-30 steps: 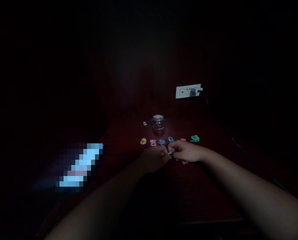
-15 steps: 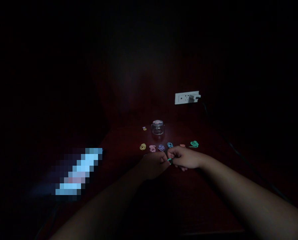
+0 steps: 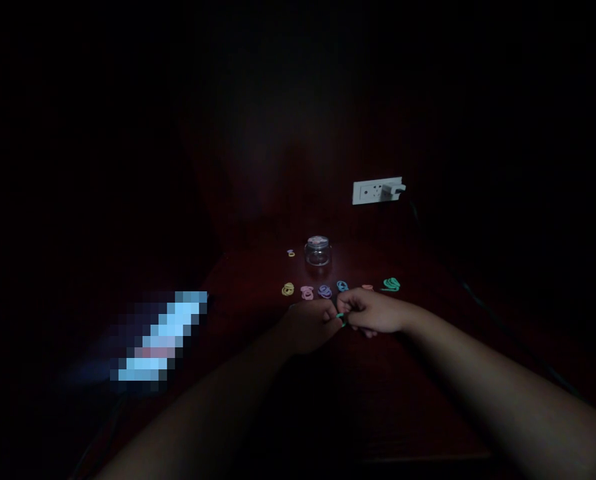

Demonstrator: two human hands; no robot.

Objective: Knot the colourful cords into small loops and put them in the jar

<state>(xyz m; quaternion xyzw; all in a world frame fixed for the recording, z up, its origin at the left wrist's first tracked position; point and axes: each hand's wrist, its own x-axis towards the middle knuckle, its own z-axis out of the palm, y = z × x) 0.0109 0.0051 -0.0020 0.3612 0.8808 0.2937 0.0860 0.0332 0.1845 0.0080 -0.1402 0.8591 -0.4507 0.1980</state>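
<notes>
In a very dark scene my left hand (image 3: 311,325) and my right hand (image 3: 371,311) meet over a dark red table (image 3: 418,373). Both are closed in a pinch on a small green rubber band (image 3: 340,317) between them. Just beyond my fingers lie little piles of bands in a row: yellow (image 3: 288,289), pink (image 3: 307,293), purple (image 3: 325,291), blue (image 3: 343,286) and green (image 3: 391,285). A small clear glass jar (image 3: 318,251) stands behind them, with one stray band (image 3: 291,253) to its left.
A white wall socket (image 3: 377,191) with a plug in it sits at the back right, and its dark cable (image 3: 478,303) runs down the right side of the table. A lit, blurred screen (image 3: 161,340) glows at the left.
Both hands stay joined on the green band with barely any shift. The view dipped and came partly back up.
</notes>
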